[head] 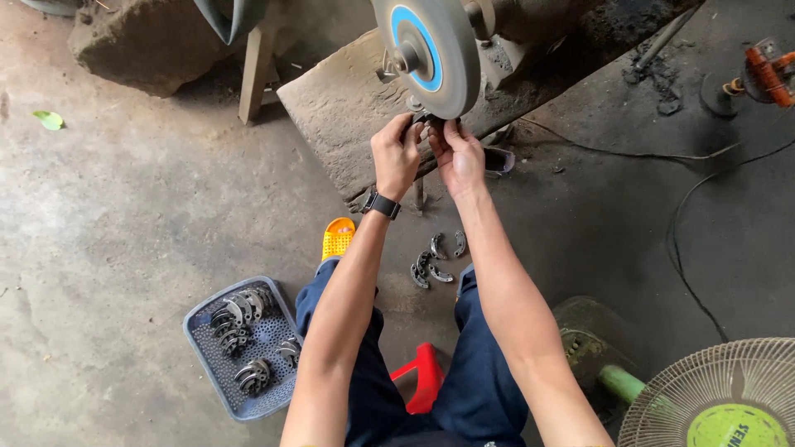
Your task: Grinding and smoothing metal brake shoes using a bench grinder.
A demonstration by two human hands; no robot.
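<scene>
We hold a small dark curved metal piece (428, 122) against the lower rim of the grey grinding wheel with a blue centre ring (432, 51), our left hand (396, 155) and right hand (458, 156) both pinching it in their fingers. Below, more curved metal pieces (434, 259) lie on the concrete floor (116, 215); others fill a blue-grey perforated plastic tray (217, 374) by our left knee.

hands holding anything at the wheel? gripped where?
Both: left hand and right hand pinch a small dark metal piece by its two ends, under the grinding wheel. Its exact shape is hidden.
</scene>
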